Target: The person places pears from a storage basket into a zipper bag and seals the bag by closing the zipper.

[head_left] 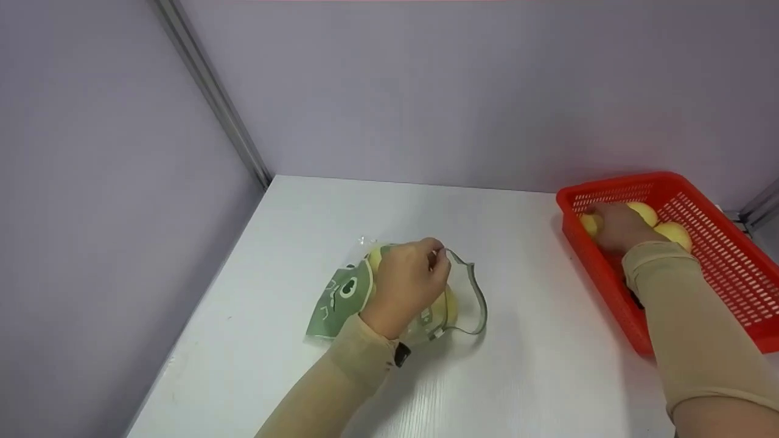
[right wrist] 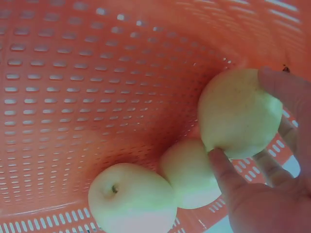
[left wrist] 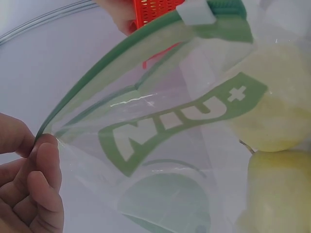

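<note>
A clear zip bag with a green cartoon print point(head_left: 338, 307) lies on the white table, with yellow apples point(left wrist: 279, 194) inside. My left hand point(head_left: 409, 283) pinches the rim of its mouth between thumb and fingertips. The mouth gapes toward the right, and a white slider point(left wrist: 197, 12) sits on the green zip strip. Inside the red basket, my right hand point(head_left: 621, 228) grips a pale yellow apple point(right wrist: 238, 114), thumb and fingers spread around its side. Two more apples, one nearer point(right wrist: 133, 199) and one beneath the held apple point(right wrist: 189, 174), lie beside it.
The red perforated plastic basket point(head_left: 593, 277) stands on the right of the white table point(head_left: 517, 377), its raised walls around the right hand. A grey wall panel point(head_left: 426, 91) rises behind the table, and another point(head_left: 109, 182) runs along the left side.
</note>
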A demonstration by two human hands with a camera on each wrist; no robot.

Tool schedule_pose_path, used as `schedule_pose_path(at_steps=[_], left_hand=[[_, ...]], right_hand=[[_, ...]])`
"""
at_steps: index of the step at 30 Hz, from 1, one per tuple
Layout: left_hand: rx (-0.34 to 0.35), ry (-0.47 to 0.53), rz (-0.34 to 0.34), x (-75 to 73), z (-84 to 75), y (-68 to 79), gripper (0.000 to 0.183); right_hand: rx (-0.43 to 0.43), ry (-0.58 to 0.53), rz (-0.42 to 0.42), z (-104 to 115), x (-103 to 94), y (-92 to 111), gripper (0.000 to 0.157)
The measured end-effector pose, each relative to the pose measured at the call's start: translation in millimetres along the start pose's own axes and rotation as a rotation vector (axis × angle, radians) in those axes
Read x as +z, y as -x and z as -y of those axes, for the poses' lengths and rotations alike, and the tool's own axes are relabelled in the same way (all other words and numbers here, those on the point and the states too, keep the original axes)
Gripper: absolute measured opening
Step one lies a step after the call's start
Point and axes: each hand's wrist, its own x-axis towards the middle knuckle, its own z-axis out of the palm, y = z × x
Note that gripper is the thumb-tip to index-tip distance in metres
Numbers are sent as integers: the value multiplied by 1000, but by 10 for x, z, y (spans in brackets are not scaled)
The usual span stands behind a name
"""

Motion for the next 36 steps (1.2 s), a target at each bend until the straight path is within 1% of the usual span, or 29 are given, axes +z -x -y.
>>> schedule_pose_path(at_steps=[4,7,9,11,12,15,18,21,23,25,29,33,35,36], left_hand=[[-1,-5,-7,-17,-4,14,16],[5,3,-10,-29,-8,22,16],[6,9,-7,-34,-8,29,16],[6,12,-1,-39,-5,34,16],[6,13,2,-38,-5,35,16],[5,16,6,-34,-3,35,16],[3,18,7,-17,-3,36,16],[2,15,12,9,-14,36,15],[2,13,16,28,-24,28,16],[3,12,19,46,-31,14,16],[1,5,33,83,-32,-11,17],[-26,8,68,115,-6,-18,18],[-35,12,77,125,15,-25,18],[-38,13,76,130,29,-30,18]], right_hand=[[22,-36,18,7,4,58,77],[45,-55,32,53,-1,127,80],[56,-48,41,83,4,176,76],[88,-61,62,109,9,230,74],[95,-69,75,109,13,253,73],[117,-71,81,58,33,281,73],[100,-58,54,-62,69,270,77],[85,-19,21,-196,99,274,84],[94,-19,13,-256,95,292,92],[82,0,-9,-289,76,316,95],[66,0,-69,-270,30,393,95],[60,-46,-130,-164,-4,463,85],[50,-73,-151,-79,-33,483,80],[36,-70,-164,-33,-49,488,77]])
